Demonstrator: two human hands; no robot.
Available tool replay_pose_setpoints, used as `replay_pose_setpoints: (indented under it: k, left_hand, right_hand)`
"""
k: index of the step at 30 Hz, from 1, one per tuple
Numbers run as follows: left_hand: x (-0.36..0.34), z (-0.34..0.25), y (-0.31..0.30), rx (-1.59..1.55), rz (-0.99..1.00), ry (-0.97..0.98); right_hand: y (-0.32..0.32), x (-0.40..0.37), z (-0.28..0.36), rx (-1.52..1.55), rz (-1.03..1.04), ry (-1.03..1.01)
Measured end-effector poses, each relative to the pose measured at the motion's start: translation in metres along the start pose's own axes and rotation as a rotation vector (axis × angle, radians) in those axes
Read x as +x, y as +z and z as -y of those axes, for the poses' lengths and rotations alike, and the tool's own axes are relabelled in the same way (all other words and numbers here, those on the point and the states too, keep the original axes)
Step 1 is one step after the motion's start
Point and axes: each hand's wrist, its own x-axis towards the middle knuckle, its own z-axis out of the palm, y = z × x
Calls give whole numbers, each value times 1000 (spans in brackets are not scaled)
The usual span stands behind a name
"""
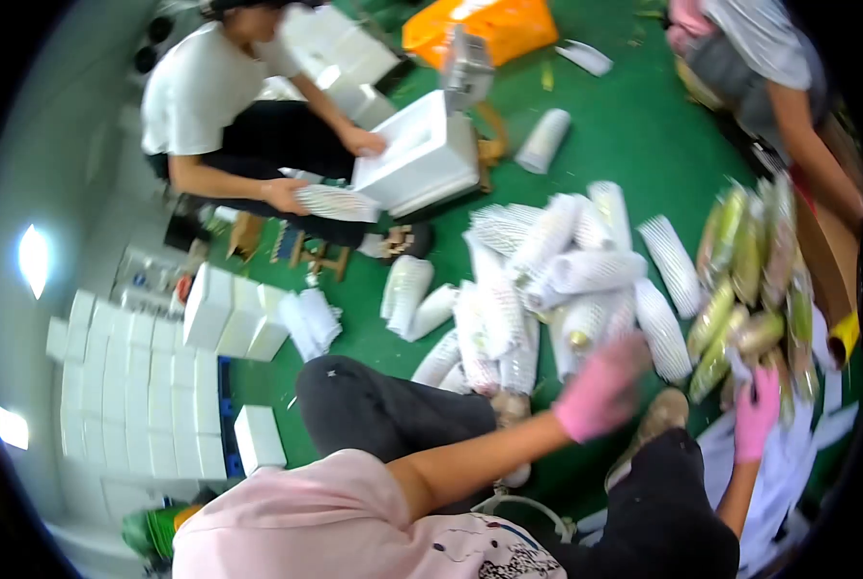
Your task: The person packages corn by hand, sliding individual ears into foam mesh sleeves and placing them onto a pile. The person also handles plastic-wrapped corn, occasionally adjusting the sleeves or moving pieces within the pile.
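Observation:
My left hand (600, 391), in a pink glove, is smeared by motion beside the near edge of a pile of white foam-net sleeves (600, 272). Its fingers cannot be made out. Several sleeves look filled, and a yellowish end shows in one near that hand. Over on the right, my right hand (757, 410), also gloved in pink, has its fingers closed at the lower edge of a heap of corn ears (750, 241) in clear wrap. A small whitish piece shows at those fingertips, too blurred to name.
A co-worker (195, 106) at upper left holds a netted piece (338, 203) by a white foam box (417, 150). Another person (789, 87) bends at a cardboard box (832, 232). White boxes (142, 386) are stacked left; an orange bag (485, 29) lies on the green floor.

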Motion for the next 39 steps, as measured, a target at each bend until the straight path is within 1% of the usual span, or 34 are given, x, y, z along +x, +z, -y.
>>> replay_pose_setpoints:
  k: [1, 2, 3, 4, 6, 7, 8, 9, 10, 11, 12, 13, 14, 15, 16, 17, 18, 19, 20, 21, 22, 25, 26, 27, 28, 30, 31, 32, 34, 35, 36, 37, 38, 39]
  left_hand:
    - [15, -20, 16, -59, -42, 143]
    - [33, -33, 27, 18, -12, 229]
    - [51, -42, 39, 30, -36, 262]
    - [73, -53, 37, -51, -5, 212]
    - [103, -48, 56, -377, -55, 136]
    - [112, -43, 64, -432, -57, 102]
    - [119, -36, 77, -500, -50, 76]
    - [124, -33, 94, -585, -33, 49]
    - [126, -32, 104, -712, 58, -57]
    - [120, -31, 105, -913, 119, -101]
    - [96, -14, 142, -541, 3, -297]
    - [80, 8, 167, -382, -83, -223]
    - [71, 14, 173, -527, -57, -272]
    - [62, 20, 180, -670, -37, -327]
    - [74, -28, 146, -1019, -121, -572]
    - [64, -23, 155, -1002, -55, -524]
    - [58, -23, 160, -1055, -1, -626]
    - [55, -20, 163, -1036, 34, -820]
    - [61, -18, 167, -1143, -53, -967]
    - [76, -21, 151, -1376, -82, -979]
    - [92, -24, 135, -1606, -115, -980]
    - [103, 26, 156, -293, 252, -13]
    - [114, 0, 163, -954, 397, -403]
    - [125, -26, 169, -1550, 290, -916]
    - [133, -33, 180, -1713, 281, -1097]
    - [139, -14, 210, -1665, 406, -1084]
    - [135, -4, 222, -1635, 476, -1084]
    - [129, 2, 224, -1562, 468, -1087]
    - [126, 19, 214, -1417, 446, -1070]
    - [130, -10, 182, -1056, 185, -1077]
    - [134, -24, 155, -925, 310, -879]
    - [137, -33, 126, -792, 426, -688]
    - [138, -39, 98, -656, 536, -498]
    - [137, -42, 74, -516, 640, -304]
  right_hand:
    - [5, -6, 6, 142, -25, -63]
    - [-9, -1, 38, 113, 91, -156]
    - [-26, 5, 83, 502, 217, 9]
    - [-33, 13, 111, 882, 345, 188]
    - [-30, 27, 115, 1425, 210, 409]
    - [-28, 37, 87, 1491, 223, 352]
    - [-27, 48, 92, 1667, 320, 403]
    - [-35, 47, 100, 1551, 400, 283]
    - [-33, 47, 103, 1245, 318, 336]
    - [4, 49, 46, 781, 265, 211]
    - [-9, 51, 76, 842, 267, 342]
    - [40, 34, 33, 901, 74, 325]
    - [41, 25, 40, 669, -50, 145]
    - [39, 19, 51, 731, -143, 167]
    - [35, 13, 54, 799, -233, 167]
    - [30, 3, 46, 642, -262, 226]
    - [30, -6, 36, 496, -278, 281]
    - [22, -11, 28, 349, -216, 284]
    - [13, -16, 21, 202, -156, 279]
    - [4, -16, 15, 58, -23, 236]
    - [-5, -12, 8, -81, 107, 189]
    - [-28, 15, -26, -491, 504, 14]
    - [-45, 40, -20, -392, 271, 160]
    - [-62, 66, -14, -256, 18, 270]
    - [-38, 100, -66, 5, 14, 277]
    - [-12, 127, -110, -277, -7, 22]
    - [-21, 140, -90, -262, 148, 193]
    - [-39, 154, -60, -241, 301, 366]
    - [-62, 135, -16, -224, 227, 308]
    - [-72, 117, 9, -217, 194, 276]
    - [-83, 97, 37, 103, 147, 182]
    - [-92, 78, 69, 176, 134, 196]
    - [-82, 59, 74, 330, 105, 89]
    - [-87, 45, 102, 697, 286, 361]
